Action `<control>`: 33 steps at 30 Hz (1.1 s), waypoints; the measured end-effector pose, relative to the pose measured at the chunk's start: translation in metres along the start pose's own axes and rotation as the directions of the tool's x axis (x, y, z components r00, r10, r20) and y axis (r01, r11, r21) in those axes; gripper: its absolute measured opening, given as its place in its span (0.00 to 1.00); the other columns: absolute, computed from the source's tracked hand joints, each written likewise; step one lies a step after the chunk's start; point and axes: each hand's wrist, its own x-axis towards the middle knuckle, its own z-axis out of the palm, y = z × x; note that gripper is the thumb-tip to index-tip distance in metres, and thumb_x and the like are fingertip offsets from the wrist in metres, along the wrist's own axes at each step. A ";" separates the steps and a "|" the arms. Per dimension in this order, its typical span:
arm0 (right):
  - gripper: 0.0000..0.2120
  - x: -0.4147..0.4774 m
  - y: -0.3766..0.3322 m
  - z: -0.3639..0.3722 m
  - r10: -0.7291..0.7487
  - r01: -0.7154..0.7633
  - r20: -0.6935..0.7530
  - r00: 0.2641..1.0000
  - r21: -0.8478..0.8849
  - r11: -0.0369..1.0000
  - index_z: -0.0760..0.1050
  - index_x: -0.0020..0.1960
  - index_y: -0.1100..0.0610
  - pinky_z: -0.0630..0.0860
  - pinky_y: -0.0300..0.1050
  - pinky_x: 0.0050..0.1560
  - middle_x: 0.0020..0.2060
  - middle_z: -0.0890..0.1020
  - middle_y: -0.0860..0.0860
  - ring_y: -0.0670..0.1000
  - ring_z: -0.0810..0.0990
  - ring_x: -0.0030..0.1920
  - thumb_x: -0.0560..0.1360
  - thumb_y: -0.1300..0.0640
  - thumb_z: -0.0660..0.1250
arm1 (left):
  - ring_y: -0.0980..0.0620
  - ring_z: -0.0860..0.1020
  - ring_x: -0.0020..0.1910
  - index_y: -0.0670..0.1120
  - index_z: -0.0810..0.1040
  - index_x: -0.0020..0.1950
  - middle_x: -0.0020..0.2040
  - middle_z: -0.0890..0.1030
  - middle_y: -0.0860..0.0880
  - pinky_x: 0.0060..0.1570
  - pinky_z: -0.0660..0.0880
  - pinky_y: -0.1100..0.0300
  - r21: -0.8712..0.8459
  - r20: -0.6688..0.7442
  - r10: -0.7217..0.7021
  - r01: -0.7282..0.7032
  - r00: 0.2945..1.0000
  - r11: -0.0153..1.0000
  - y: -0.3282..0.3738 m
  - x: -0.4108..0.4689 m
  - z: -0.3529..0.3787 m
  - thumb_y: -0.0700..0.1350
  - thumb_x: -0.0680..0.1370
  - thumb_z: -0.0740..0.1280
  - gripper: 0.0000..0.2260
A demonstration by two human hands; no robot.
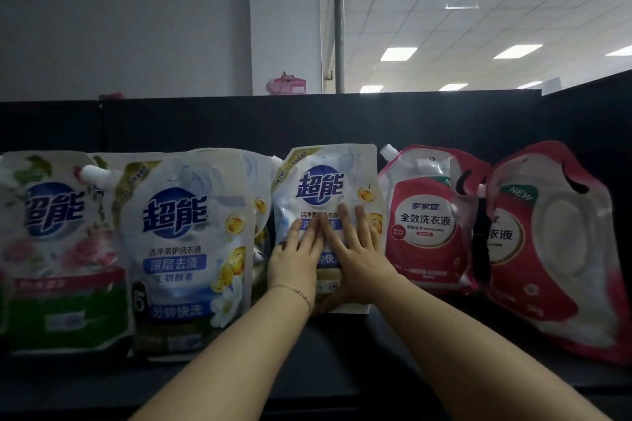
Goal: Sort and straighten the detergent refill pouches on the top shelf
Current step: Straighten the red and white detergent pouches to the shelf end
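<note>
Several detergent refill pouches stand in a row on the black top shelf (342, 349). In the middle is a small white-and-blue pouch (328, 178), upright against the back panel. My left hand (295, 261) and my right hand (355, 256) both lie flat on its front, fingers spread, pressing rather than gripping. To its left stands a larger white-and-blue pouch (184, 249), and beyond that a pouch with a green band and pink flowers (58, 256). On the right stand two red-and-white pouches (429, 219) (550, 249), the far one leaning toward me.
A black back panel (307, 123) rises behind the pouches, and a black side panel (588, 106) closes the right end. Another pale pouch (256, 167) peeks out behind the large white-and-blue one. A grey pole (339, 17) and lit ceiling panels lie beyond.
</note>
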 end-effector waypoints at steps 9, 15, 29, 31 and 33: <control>0.50 -0.024 0.004 -0.036 -0.120 0.121 0.043 0.992 -0.034 0.992 0.33 0.77 0.46 0.41 0.60 0.75 0.75 0.31 0.52 0.58 0.28 0.74 0.73 0.40 0.68 | 0.50 0.58 0.74 0.54 0.61 0.75 0.75 0.60 0.53 0.67 0.66 0.48 -0.231 -0.088 0.129 -0.146 0.988 0.962 -0.023 -0.016 -0.036 0.50 0.76 0.67 0.29; 0.28 -0.074 0.021 -0.046 -0.061 0.060 -0.161 0.985 -0.011 0.998 0.63 0.72 0.52 0.63 0.58 0.70 0.75 0.59 0.53 0.56 0.54 0.75 0.74 0.49 0.65 | 0.51 0.69 0.63 0.51 0.69 0.68 0.65 0.71 0.52 0.61 0.69 0.54 -0.260 -0.237 0.225 -0.285 0.945 0.923 0.001 -0.038 -0.043 0.49 0.77 0.63 0.19; 0.11 -0.167 0.104 -0.074 0.061 -0.146 -0.422 0.904 -0.172 0.974 0.78 0.49 0.58 0.76 0.54 0.47 0.53 0.78 0.55 0.59 0.77 0.53 0.68 0.54 0.69 | 0.51 0.69 0.64 0.52 0.68 0.68 0.64 0.71 0.52 0.62 0.68 0.51 -0.315 -0.298 0.367 -0.454 0.881 0.834 0.120 -0.028 -0.074 0.52 0.78 0.62 0.18; 0.14 -0.174 0.117 -0.075 0.100 -0.206 -0.474 0.875 -0.178 0.962 0.78 0.49 0.58 0.77 0.58 0.50 0.57 0.76 0.57 0.60 0.73 0.58 0.66 0.54 0.72 | 0.50 0.69 0.64 0.51 0.68 0.68 0.64 0.71 0.51 0.62 0.68 0.50 -0.306 -0.290 0.361 -0.443 0.887 0.843 0.129 -0.023 -0.079 0.52 0.78 0.62 0.19; 0.20 -0.181 0.130 -0.074 0.137 -0.259 -0.489 0.862 -0.192 0.947 0.78 0.53 0.56 0.76 0.60 0.52 0.63 0.74 0.59 0.60 0.67 0.63 0.63 0.53 0.75 | 0.49 0.69 0.64 0.51 0.67 0.68 0.64 0.71 0.50 0.62 0.68 0.49 -0.308 -0.257 0.342 -0.412 0.904 0.857 0.139 -0.019 -0.083 0.53 0.77 0.62 0.20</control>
